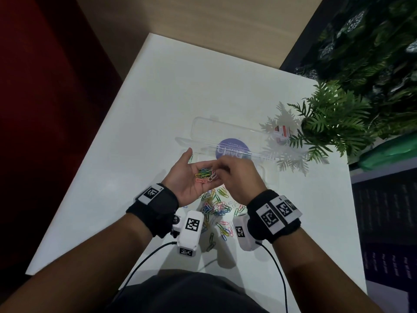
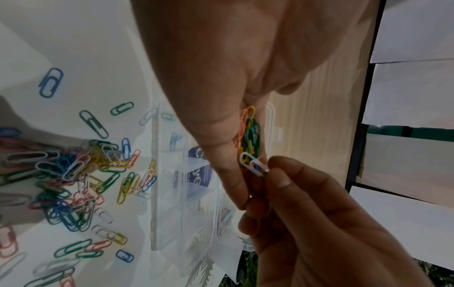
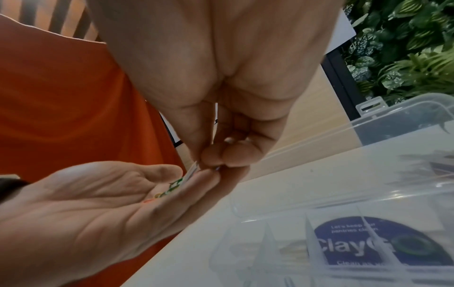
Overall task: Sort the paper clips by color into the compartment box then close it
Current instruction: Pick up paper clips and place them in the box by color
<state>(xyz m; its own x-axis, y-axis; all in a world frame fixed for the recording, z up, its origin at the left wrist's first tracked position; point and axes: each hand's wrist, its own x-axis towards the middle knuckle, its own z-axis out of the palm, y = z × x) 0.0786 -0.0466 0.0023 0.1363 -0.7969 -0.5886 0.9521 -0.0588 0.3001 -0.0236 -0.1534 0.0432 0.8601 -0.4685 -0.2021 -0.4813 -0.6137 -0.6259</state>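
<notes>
My left hand (image 1: 188, 177) lies palm up above the table, its fingers nearly straight, with a small heap of coloured clips (image 1: 204, 173) resting on it. My right hand (image 1: 237, 175) reaches over it and pinches a white paper clip (image 2: 253, 165) between thumb and fingertip at the edge of that heap. The right wrist view shows the same pinch, with the white paper clip (image 3: 192, 170) over the left hand (image 3: 86, 203). A loose pile of mixed clips (image 1: 216, 206) lies on the white table (image 1: 158, 98) below both hands. Just beyond the hands lies the clear compartment box (image 1: 185, 142), its lid (image 1: 203, 124) folded open.
A purple round sticker (image 1: 232, 147) shows through the box. A potted fern (image 1: 334, 123) and a small round roll (image 1: 283, 133) stand at the right, close to the box's end. Wrist camera cables (image 1: 144, 260) trail over the near table edge.
</notes>
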